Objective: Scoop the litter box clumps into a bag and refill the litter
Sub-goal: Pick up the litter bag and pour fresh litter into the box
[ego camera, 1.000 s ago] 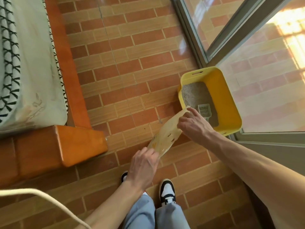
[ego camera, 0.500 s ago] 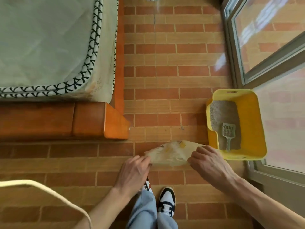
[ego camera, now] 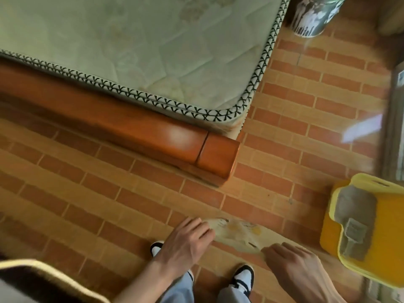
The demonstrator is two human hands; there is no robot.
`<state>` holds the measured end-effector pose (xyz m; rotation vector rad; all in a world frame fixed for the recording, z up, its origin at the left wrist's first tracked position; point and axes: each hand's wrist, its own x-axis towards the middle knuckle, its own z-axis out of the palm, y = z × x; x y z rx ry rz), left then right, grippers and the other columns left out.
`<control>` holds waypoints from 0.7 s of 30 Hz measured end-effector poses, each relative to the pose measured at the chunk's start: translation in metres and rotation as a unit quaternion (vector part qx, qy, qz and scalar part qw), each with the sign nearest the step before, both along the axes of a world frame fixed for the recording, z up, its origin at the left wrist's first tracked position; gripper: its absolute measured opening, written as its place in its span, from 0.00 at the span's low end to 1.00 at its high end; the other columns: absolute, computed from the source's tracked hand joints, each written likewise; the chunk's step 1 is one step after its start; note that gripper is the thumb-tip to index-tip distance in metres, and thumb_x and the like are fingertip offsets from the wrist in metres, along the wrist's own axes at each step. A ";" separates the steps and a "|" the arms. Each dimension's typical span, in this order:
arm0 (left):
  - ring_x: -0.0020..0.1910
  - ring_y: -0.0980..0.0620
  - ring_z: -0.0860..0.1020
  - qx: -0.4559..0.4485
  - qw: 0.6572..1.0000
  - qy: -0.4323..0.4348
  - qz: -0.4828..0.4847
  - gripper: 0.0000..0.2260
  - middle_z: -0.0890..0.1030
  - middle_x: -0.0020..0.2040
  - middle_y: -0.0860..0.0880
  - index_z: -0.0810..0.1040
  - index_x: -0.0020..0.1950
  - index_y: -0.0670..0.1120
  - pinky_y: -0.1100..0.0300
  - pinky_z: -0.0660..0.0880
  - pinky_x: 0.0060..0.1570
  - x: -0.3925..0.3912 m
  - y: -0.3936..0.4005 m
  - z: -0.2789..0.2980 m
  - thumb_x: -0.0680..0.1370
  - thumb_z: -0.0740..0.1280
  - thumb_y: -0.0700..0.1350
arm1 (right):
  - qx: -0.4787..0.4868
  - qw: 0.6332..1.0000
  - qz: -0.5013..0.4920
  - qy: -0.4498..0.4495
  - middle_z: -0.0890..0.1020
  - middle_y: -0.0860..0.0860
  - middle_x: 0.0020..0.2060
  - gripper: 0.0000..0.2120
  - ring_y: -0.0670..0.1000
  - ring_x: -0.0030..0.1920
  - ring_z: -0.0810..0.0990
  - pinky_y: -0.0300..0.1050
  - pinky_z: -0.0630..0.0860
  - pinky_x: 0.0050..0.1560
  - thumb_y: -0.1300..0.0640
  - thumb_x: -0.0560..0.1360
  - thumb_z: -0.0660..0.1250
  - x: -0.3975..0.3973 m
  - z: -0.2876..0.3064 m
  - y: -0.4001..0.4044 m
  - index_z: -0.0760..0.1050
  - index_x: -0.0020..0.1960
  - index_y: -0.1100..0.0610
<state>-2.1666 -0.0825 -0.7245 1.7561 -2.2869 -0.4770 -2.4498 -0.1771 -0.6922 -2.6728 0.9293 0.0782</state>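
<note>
Head view, blurred: left hand [ego camera: 188,239] and right hand [ego camera: 293,263] each pinch an end of a thin translucent bag [ego camera: 238,235], held flat above the floor. Step looks like opening the bag, no scooping yet. Yellow litter box [ego camera: 332,235] sits right, scoop [ego camera: 354,235] lying in the litter; next, part the bag mouth.

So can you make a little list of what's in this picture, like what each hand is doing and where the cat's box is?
left hand: holds one end of the bag
right hand: holds the other end
bag: thin, pale, stretched between both hands above the floor
litter box: yellow, on the floor to the right
litter: grey, inside the box
scoop: lying in the litter, untouched
bed frame: wooden, with a mattress on top
</note>
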 end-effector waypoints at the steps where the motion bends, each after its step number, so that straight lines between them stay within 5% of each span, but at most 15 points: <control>1: 0.45 0.52 0.74 -0.006 1.000 0.002 0.008 0.02 0.80 0.47 0.53 0.81 0.50 0.49 0.61 0.67 0.48 0.015 0.007 0.000 0.79 0.72 0.43 | 0.006 1.000 -0.005 -0.003 0.78 0.46 0.33 0.06 0.49 0.31 0.77 0.42 0.74 0.24 0.60 0.69 0.73 0.016 -0.001 0.005 0.79 0.41 0.49; 4: 0.45 0.52 0.74 -0.017 0.999 -0.003 0.027 0.05 0.81 0.47 0.53 0.80 0.51 0.48 0.62 0.68 0.48 0.058 0.029 -0.002 0.77 0.73 0.41 | 0.012 1.000 -0.027 -0.011 0.79 0.45 0.32 0.12 0.49 0.30 0.78 0.41 0.73 0.22 0.60 0.64 0.81 0.063 -0.004 0.021 0.81 0.40 0.50; 8: 0.44 0.52 0.76 -0.028 0.998 -0.012 0.051 0.05 0.80 0.47 0.52 0.80 0.51 0.47 0.60 0.73 0.46 0.118 0.060 0.001 0.79 0.67 0.39 | 0.034 0.998 -0.048 -0.032 0.81 0.43 0.34 0.03 0.47 0.32 0.81 0.41 0.76 0.22 0.53 0.71 0.70 0.129 -0.003 0.046 0.81 0.40 0.46; 10: 0.45 0.51 0.76 -0.022 0.997 -0.004 0.069 0.05 0.80 0.47 0.52 0.80 0.51 0.47 0.57 0.76 0.46 0.148 0.073 0.003 0.79 0.65 0.40 | 0.050 0.997 -0.054 -0.027 0.81 0.41 0.35 0.03 0.46 0.33 0.82 0.38 0.75 0.23 0.53 0.70 0.74 0.162 -0.002 0.056 0.82 0.40 0.45; 16: 0.46 0.51 0.77 -0.037 0.993 0.007 0.114 0.05 0.83 0.48 0.52 0.81 0.51 0.46 0.58 0.77 0.48 0.238 0.095 0.019 0.76 0.74 0.39 | 0.043 0.996 -0.071 -0.037 0.82 0.41 0.36 0.02 0.46 0.35 0.83 0.39 0.73 0.24 0.52 0.70 0.72 0.267 0.013 0.072 0.82 0.42 0.46; 21: 0.48 0.50 0.78 -0.050 0.987 -0.017 0.153 0.08 0.83 0.49 0.51 0.82 0.53 0.46 0.56 0.77 0.48 0.302 0.108 0.022 0.82 0.63 0.44 | 0.034 0.999 -0.036 0.004 0.78 0.43 0.32 0.09 0.47 0.31 0.80 0.37 0.62 0.25 0.55 0.69 0.79 0.336 0.013 0.071 0.79 0.40 0.46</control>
